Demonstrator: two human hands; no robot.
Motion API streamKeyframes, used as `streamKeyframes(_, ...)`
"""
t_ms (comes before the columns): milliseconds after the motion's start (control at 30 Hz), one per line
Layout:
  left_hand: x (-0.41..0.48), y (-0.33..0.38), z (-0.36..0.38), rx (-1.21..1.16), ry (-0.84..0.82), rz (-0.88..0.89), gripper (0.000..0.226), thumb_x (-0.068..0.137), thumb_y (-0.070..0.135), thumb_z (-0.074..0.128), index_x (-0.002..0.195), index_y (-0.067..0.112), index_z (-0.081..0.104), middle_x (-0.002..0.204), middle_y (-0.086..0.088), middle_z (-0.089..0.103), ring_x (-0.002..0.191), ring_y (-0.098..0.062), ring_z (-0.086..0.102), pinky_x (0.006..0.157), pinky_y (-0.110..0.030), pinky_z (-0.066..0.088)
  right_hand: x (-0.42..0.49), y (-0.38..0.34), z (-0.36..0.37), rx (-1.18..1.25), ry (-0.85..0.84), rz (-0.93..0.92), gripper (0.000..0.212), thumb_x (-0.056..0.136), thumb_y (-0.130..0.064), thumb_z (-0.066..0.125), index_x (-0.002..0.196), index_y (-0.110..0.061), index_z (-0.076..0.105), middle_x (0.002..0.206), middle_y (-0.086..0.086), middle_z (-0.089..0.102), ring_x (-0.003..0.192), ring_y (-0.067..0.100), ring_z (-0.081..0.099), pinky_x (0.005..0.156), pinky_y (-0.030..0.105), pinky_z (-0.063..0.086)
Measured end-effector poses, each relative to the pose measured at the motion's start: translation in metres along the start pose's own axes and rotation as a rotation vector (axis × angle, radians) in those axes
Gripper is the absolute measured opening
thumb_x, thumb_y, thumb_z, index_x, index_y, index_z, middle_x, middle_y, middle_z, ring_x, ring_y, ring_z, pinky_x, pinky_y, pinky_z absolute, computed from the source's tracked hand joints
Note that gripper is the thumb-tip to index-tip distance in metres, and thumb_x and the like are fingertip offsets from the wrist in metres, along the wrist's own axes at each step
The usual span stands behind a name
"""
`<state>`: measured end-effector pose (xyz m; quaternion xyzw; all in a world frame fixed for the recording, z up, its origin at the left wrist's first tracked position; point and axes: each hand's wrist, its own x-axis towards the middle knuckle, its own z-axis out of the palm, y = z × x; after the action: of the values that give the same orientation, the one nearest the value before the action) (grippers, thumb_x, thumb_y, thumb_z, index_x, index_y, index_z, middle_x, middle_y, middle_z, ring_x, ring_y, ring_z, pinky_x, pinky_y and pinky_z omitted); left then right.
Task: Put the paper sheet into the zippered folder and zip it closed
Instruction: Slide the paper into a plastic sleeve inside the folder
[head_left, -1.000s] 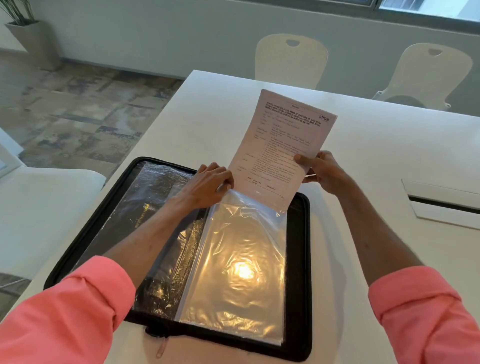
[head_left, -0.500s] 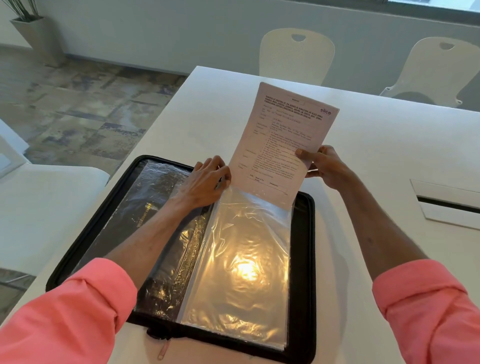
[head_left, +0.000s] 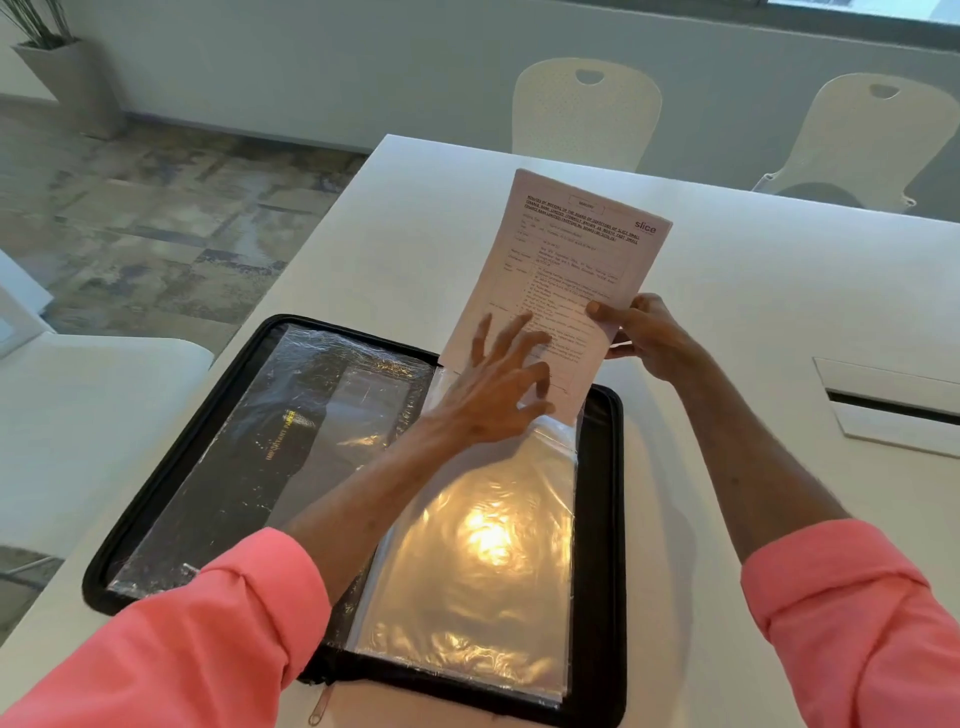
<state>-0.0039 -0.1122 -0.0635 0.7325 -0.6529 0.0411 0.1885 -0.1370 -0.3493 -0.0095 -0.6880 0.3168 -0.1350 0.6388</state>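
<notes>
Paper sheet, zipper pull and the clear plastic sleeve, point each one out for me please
paper sheet (head_left: 571, 260), head view, on the printed upper half.
zipper pull (head_left: 318, 707), head view, on the metal tab at the folder's near edge.
clear plastic sleeve (head_left: 478, 587), head view, on its glossy middle below the glare.
</notes>
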Motion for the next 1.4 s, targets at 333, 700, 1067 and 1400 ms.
streamKeyframes(333, -0.006, -0.014, 0.000, 0.020, 0.011, 0.019, 0.025, 0.107, 0.045, 0.056, 0.098, 0.022, 0.061, 0.102, 0.006, 0.070, 0.093, -0.015, 0.052, 0.096, -0.037, 0.040, -0.005, 0.007, -0.011, -0.051, -0.060, -0.101, 0.031, 0.101, -0.023, 0.078, 0.129, -0.010, 0.074, 0.118, 0.012, 0.083, 0.104, 0.032, 0.083, 0.077, 0.042, 0.070)
streamKeyframes(700, -0.030, -0.111, -0.042, 0.127, -0.148, -0.117, 0.026, 0.105, 0.036, 0.044, 0.106, 0.023, 0.066, 0.112, 0.000, 0.062, 0.103, -0.020, 0.056, 0.097, -0.042, 0.041, 0.002, 0.006, -0.005, 0.012, -0.056, -0.078, 0.016, 0.101, -0.015, 0.077, 0.116, -0.017, 0.078, 0.119, 0.013, 0.083, 0.108, 0.036, 0.081, 0.084, 0.049, 0.071)
streamKeyframes(1067, -0.029, -0.129, -0.045, 0.085, -0.197, -0.045, 0.016, 0.105, 0.039, 0.052, 0.112, 0.031, 0.065, 0.135, 0.005, 0.051, 0.112, -0.016, 0.056, 0.097, -0.038, 0.041, 0.015, 0.000, -0.008, -0.010, -0.095, -0.051, 0.019, 0.100, -0.012, 0.078, 0.119, -0.012, 0.078, 0.117, 0.010, 0.084, 0.106, 0.032, 0.082, 0.077, 0.040, 0.070)
streamKeyframes(1400, -0.037, -0.134, -0.042, -0.023, -0.132, -0.050, 0.016, 0.103, 0.038, 0.055, 0.110, 0.033, 0.069, 0.129, 0.007, 0.056, 0.110, -0.014, 0.058, 0.094, -0.035, 0.039, 0.023, 0.004, -0.007, 0.063, -0.103, -0.018, 0.036, 0.098, -0.010, 0.079, 0.134, -0.004, 0.072, 0.128, 0.011, 0.081, 0.114, 0.032, 0.080, 0.084, 0.043, 0.069)
